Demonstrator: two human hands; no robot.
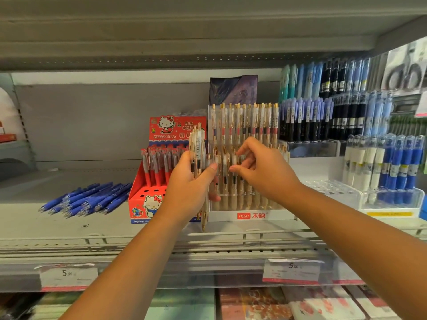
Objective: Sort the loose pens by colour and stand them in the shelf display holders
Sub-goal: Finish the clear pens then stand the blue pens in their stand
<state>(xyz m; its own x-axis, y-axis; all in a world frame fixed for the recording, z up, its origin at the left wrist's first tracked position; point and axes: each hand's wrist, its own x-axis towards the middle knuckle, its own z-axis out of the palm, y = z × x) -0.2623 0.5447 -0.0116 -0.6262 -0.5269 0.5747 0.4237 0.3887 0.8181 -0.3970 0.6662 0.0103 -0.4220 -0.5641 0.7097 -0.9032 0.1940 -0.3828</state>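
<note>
My left hand point(191, 183) grips a bunch of beige, gold-clipped pens point(198, 146) upright, in front of the gap between two holders. My right hand point(258, 167) reaches into the clear tiered holder point(251, 214) labelled hesu, with thumb and fingers curled round the top of a beige pen point(233, 161) in a front row. More beige pens point(245, 121) stand in the holder's back rows. A pile of loose blue pens point(90, 199) lies flat on the shelf at the left.
A red Hello Kitty box point(147, 204) with red pens stands left of the clear holder. At the right are a clear stand point(390, 197) with blue and white pens and racks of dark pens point(323, 116). A wire rail point(231, 236) edges the shelf front.
</note>
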